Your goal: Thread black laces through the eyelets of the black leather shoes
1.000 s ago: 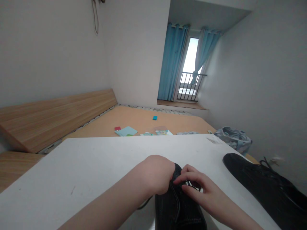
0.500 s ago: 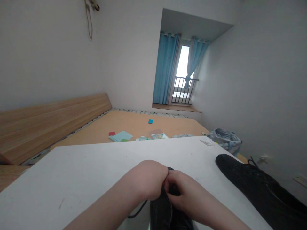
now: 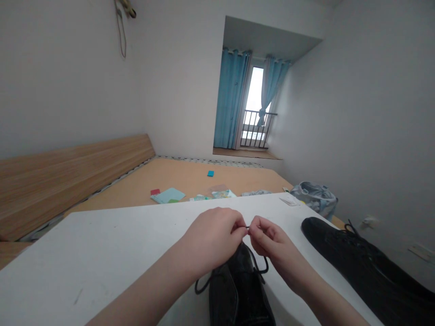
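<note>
Shoelace [image 3: 248,227] held crosswise between hands, fingers closed in pinch on it; left hand [image 3: 215,236] and right hand [image 3: 267,236] equally near, just above black shoe [image 3: 234,290], long axis pointing away from body.

The left hand [image 3: 214,237] and right hand [image 3: 272,240] have risen off the black leather shoe [image 3: 234,290], now pinching its lace [image 3: 265,267] taut above the shoe

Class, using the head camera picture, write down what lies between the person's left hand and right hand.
In the head view, a thin black shoelace crosses the small gap between the left hand and the right hand, pinched by both. It runs down to the black leather shoe below.
</note>
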Demonstrator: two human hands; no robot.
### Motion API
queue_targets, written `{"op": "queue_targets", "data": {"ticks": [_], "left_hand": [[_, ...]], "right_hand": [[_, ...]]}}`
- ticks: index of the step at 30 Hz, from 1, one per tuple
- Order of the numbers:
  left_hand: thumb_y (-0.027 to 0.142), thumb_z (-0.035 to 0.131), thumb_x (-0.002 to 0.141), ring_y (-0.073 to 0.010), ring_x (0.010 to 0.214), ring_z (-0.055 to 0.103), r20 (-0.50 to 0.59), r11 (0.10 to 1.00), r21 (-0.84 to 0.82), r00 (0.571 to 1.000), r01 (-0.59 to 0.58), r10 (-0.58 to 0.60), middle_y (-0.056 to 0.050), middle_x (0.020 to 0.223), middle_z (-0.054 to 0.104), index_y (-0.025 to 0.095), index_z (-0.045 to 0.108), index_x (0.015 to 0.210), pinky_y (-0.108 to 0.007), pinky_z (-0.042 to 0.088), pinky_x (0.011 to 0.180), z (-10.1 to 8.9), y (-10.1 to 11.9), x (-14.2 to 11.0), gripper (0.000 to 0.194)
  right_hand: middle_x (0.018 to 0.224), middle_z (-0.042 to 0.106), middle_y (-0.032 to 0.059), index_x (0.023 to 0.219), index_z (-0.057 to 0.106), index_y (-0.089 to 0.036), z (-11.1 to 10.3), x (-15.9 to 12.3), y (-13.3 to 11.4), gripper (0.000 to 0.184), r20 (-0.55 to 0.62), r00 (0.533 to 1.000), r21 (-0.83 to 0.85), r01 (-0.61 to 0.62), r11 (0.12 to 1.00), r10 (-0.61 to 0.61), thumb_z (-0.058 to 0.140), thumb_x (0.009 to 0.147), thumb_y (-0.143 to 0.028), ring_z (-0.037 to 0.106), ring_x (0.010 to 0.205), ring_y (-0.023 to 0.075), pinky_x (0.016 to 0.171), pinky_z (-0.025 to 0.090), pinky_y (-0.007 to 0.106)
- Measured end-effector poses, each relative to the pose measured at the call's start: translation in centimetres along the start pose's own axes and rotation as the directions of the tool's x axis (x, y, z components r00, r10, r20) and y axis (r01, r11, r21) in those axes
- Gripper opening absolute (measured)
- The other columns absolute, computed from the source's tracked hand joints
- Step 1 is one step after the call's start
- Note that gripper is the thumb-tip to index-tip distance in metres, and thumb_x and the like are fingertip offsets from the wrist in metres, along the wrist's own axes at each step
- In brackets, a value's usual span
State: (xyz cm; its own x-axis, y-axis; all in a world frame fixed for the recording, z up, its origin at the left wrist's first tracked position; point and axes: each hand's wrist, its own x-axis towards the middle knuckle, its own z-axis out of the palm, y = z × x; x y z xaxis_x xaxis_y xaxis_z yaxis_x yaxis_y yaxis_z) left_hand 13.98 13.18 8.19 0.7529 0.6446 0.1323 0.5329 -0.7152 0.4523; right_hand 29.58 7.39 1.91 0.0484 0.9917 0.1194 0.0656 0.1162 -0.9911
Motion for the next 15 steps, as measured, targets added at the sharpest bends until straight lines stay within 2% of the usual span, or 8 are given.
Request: {"op": "queue_targets", "data": {"ticks": [4,6,8,11,15], "left_hand": [[0.029,0.046,0.082,-0.015,0.075,0.061,-0.057,0.977,-0.21,0.998,-0.03,0.019,0.002,0.08,0.069,0.023,0.06,0.094,-0.024,0.038,0.06,0.4,-0.2,0.4,0.02],[0.029,0.047,0.082,-0.0144,0.074,0.06,-0.077,0.965,-0.257,0.997,-0.042,0.023,0.002,0.078,0.069,0.022,0.061,0.089,-0.023,0.038,0.061,0.6,-0.4,0.6,0.017],[0.03,0.047,0.083,-0.0146,0.075,0.06,-0.092,0.962,-0.265,0.995,-0.068,0.045,0.002,0.078,0.069,0.021,0.063,0.082,-0.024,0.038,0.062,0.7,-0.4,0.8,0.018],[0.031,0.046,0.084,-0.0153,0.074,0.059,-0.119,0.962,-0.253,0.99,-0.104,0.075,0.001,0.078,0.069,0.021,0.067,0.074,-0.025,0.038,0.062,1.0,-0.5,1.0,0.025],[0.029,0.052,0.08,-0.017,0.075,0.061,-0.2,0.94,-0.335,0.98,-0.069,0.0,-0.001,0.082,0.07,0.023,0.067,0.095,-0.026,0.04,0.065,1.5,-0.8,1.3,0.022]], "right_hand": [[0.059,0.026,-0.0068,0.068,0.045,-0.018,-0.4,0.0,0.3,0.034,0.139,0.989,0.224,-0.087,0.971,0.056,0.048,0.088,-0.045,0.016,0.054,0.0104,0.049,0.014,0.024],[0.061,0.029,-0.0053,0.069,0.047,-0.017,-0.6,0.2,0.7,0.028,0.222,0.972,0.356,-0.16,0.921,0.083,0.048,0.085,-0.04,0.02,0.055,0.0107,0.05,0.018,0.023],[0.062,0.032,-0.0041,0.068,0.049,-0.017,-0.6,0.5,1.1,0.022,0.234,0.967,0.423,-0.193,0.886,0.099,0.049,0.081,-0.035,0.025,0.056,0.011,0.052,0.023,0.023],[0.065,0.04,-0.0029,0.069,0.051,-0.017,-0.4,0.6,1.2,0.021,0.1,0.991,0.38,-0.117,0.917,0.084,0.053,0.083,-0.033,0.033,0.059,0.0108,0.054,0.028,0.023],[0.074,0.051,-0.0008,0.085,0.062,-0.017,-0.2,0.2,0.8,0.021,-0.088,0.996,0.228,0.028,0.973,-0.008,0.058,0.085,-0.037,0.04,0.065,0.0104,0.059,0.031,0.022]]}}
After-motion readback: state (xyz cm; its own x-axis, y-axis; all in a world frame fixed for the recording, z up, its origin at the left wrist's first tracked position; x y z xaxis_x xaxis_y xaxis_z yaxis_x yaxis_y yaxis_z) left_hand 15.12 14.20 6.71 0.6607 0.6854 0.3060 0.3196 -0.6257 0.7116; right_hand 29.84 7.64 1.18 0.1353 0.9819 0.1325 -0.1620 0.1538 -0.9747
